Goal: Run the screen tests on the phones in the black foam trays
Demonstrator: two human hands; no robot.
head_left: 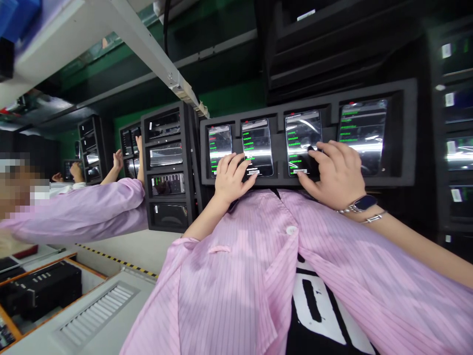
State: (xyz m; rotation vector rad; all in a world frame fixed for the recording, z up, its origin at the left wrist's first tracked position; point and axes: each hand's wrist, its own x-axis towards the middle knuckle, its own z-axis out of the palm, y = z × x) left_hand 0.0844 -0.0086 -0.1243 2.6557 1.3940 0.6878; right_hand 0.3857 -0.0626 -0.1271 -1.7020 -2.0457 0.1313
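Observation:
In front of my body a black foam tray (409,133) holds several smartphones in a row, their screens lit with lines of green text. My left hand (232,178) lies with its fingers spread over the lower edge of the leftmost phone (219,143) and the second phone (257,143); its thumb is at the bottom of the second. Fingers apart, my right hand (338,175) has its thumb and index finger at the lower part of the third phone (303,135). It partly covers the rightmost phone (364,128). Neither hand grips anything.
Another black tray (146,170) of phones stands to the left, beside a co-worker's sleeve (99,207). More phones (460,153) line the right side. A white metal bar (148,44) slants overhead. Below left are a vented grey panel (98,308) and black trays (51,291).

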